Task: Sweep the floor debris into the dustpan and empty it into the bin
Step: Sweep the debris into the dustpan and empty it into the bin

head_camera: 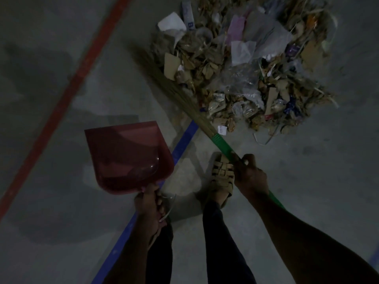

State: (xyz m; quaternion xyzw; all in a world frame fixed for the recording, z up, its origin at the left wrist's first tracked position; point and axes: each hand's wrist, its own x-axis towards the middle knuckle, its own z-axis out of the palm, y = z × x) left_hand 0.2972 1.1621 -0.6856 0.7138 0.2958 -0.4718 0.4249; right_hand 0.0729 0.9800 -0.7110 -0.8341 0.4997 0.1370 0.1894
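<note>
A big heap of debris, made of dry leaves, paper scraps and plastic bags, lies on the grey floor ahead and to the right. My right hand grips the green handle of a grass broom, whose bristles lie along the heap's left edge. My left hand holds the handle of a red dustpan. The pan hangs over the floor to the left of the heap, apart from it, with nothing visible inside. No bin is in view.
A red line and a blue line are painted on the concrete floor. My sandalled foot stands between the dustpan and the broom handle, close to the heap's near edge. The scene is dim.
</note>
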